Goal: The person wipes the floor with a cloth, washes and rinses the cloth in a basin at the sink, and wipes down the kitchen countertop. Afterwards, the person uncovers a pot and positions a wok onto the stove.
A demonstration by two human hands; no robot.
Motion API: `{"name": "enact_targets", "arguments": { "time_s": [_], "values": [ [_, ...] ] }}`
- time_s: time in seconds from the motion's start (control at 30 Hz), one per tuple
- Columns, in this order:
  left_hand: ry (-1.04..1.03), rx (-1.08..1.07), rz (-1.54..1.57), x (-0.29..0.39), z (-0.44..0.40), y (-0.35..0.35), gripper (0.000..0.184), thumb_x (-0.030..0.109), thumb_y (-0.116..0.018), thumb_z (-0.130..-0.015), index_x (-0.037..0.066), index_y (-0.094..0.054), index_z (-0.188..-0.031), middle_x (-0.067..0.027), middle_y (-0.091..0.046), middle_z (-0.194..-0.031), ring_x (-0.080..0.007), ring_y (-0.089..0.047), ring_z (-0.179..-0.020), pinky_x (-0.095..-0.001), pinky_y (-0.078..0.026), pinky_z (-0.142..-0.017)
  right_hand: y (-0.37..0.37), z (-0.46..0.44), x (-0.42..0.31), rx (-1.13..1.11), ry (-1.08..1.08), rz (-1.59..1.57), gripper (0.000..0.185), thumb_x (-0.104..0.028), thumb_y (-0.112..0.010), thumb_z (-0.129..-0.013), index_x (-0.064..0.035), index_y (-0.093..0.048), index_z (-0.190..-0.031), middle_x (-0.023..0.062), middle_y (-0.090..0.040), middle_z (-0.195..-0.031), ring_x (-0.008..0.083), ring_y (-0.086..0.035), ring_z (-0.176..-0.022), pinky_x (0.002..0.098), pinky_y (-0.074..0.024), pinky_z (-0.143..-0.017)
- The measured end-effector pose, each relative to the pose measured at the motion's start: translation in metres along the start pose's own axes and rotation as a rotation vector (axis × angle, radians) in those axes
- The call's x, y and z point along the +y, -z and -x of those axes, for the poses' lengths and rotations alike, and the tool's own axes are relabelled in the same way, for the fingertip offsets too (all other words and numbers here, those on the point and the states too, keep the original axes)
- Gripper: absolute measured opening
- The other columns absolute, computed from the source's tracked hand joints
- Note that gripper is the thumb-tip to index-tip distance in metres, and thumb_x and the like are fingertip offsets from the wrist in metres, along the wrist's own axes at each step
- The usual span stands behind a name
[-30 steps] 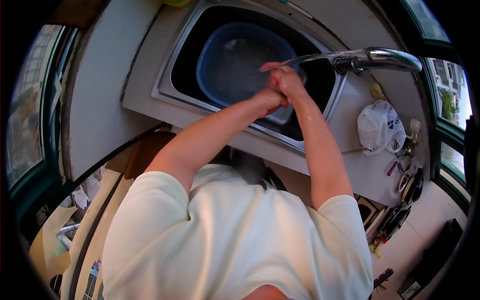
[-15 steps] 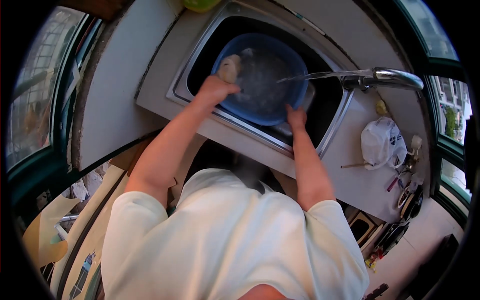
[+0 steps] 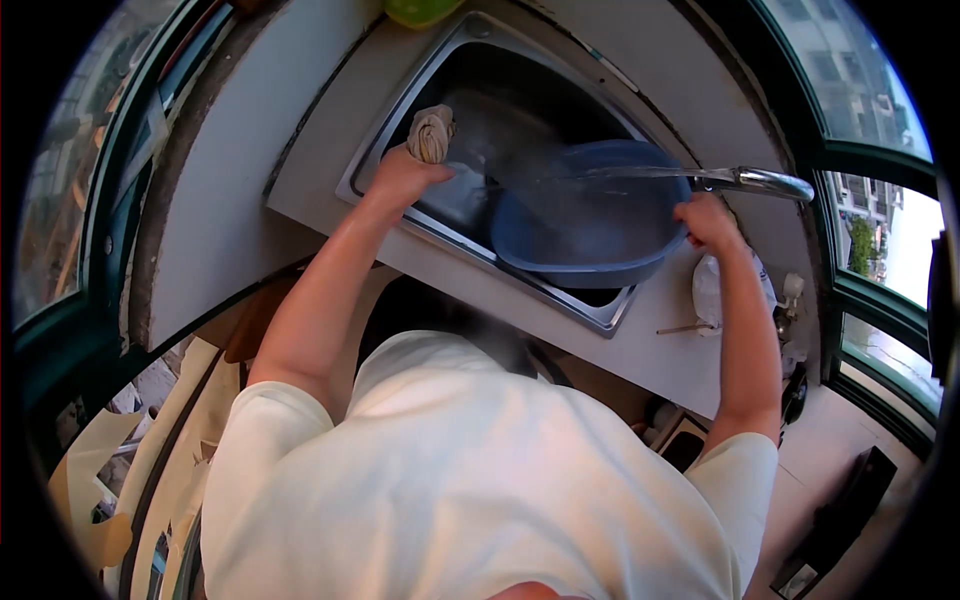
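The step in hand looks like tipping the round blue plastic basin (image 3: 590,268), which leans over the right part of the stainless-steel sink (image 3: 607,318) beneath the stream from the curved chrome tap (image 3: 775,182); the next move would call for a steady hold on its rim. The right hand (image 3: 711,222), fingers curled, grasps that rim, while the left hand (image 3: 402,180) is clenched around a bunched cream cloth (image 3: 432,134) above the sink's left side.
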State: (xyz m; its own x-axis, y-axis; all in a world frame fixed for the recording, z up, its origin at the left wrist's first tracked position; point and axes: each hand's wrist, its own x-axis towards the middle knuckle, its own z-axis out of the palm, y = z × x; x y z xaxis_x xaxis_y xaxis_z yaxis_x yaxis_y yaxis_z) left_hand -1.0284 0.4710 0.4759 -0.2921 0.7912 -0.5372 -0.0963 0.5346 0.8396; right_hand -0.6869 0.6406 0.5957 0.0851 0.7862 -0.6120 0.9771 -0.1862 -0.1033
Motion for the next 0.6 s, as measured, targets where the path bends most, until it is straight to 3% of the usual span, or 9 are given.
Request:
{"name": "enact_targets", "arguments": {
  "time_s": [0.1,0.2,0.3,0.4,0.5,0.6],
  "values": [
    [-0.026,-0.022,0.067,-0.009,-0.009,0.001,0.043,0.01,-0.072,-0.063,-0.003,-0.058,-0.101,-0.0105,-0.06,-0.095,-0.0189,-0.056,-0.087,-0.0289,-0.043,-0.077,0.03,0.036,-0.031,0.084,0.015,0.208,0.028,-0.018,-0.052,-0.074,0.0064,-0.06,-0.086,0.0148,-0.061,-0.062,0.0254,-0.06,-0.051,0.0351,-0.0499,-0.05],
    [-0.006,-0.026,0.056,-0.009,-0.013,0.003,0.043,0.011,-0.072,-0.062,-0.004,-0.058,-0.101,-0.0109,-0.06,-0.094,-0.0191,-0.057,-0.086,-0.0289,-0.043,-0.077,0.042,0.045,-0.042,0.122,0.049,0.537,0.032,-0.021,-0.047,-0.077,0.0036,-0.061,-0.094,0.0207,-0.064,-0.081,0.0331,-0.064,-0.074,0.0404,-0.0506,-0.069],
    [0.004,-0.049,0.044,-0.01,-0.017,0.003,0.043,0.011,-0.073,-0.062,-0.004,-0.059,-0.1,-0.0106,-0.061,-0.094,-0.0189,-0.057,-0.085,-0.0287,-0.043,-0.077,0.036,0.053,-0.045,0.338,0.089,0.781,0.035,-0.022,-0.044,-0.079,-0.0015,-0.06,-0.103,0.0231,-0.059,-0.102,0.0365,-0.057,-0.097,0.0436,-0.0446,-0.085],
    [0.009,-0.078,0.038,-0.005,-0.017,0.001,0.043,0.012,-0.074,-0.062,-0.004,-0.059,-0.1,-0.0104,-0.061,-0.094,-0.0187,-0.057,-0.085,-0.0286,-0.043,-0.076,0.037,0.051,-0.046,0.302,0.023,0.825,0.035,-0.019,-0.043,-0.08,-0.0059,-0.058,-0.109,0.0233,-0.055,-0.112,0.0344,-0.054,-0.105,0.0436,-0.0438,-0.087],
    [-0.002,-0.084,0.034,-0.001,-0.017,-0.002,0.044,0.013,-0.074,-0.062,-0.004,-0.059,-0.1,-0.011,-0.061,-0.095,-0.0184,-0.057,-0.087,-0.0282,-0.043,-0.077,0.026,0.066,-0.055,0.418,0.045,0.796,0.035,-0.017,-0.041,-0.081,-0.0035,-0.057,-0.109,0.0231,-0.058,-0.107,0.0352,-0.057,-0.1,0.0435,-0.0448,-0.086],
    [-0.056,-0.075,0.047,-0.004,-0.022,-0.006,0.049,0.017,-0.077,-0.063,-0.004,-0.058,-0.103,-0.0106,-0.061,-0.097,-0.0181,-0.057,-0.088,-0.0279,-0.043,-0.078,0.017,0.065,-0.058,0.372,0.073,0.748,0.032,-0.014,-0.042,-0.08,0.0002,-0.058,-0.104,0.0233,-0.06,-0.102,0.0357,-0.059,-0.096,0.0431,-0.0461,-0.084]
  ]
}}
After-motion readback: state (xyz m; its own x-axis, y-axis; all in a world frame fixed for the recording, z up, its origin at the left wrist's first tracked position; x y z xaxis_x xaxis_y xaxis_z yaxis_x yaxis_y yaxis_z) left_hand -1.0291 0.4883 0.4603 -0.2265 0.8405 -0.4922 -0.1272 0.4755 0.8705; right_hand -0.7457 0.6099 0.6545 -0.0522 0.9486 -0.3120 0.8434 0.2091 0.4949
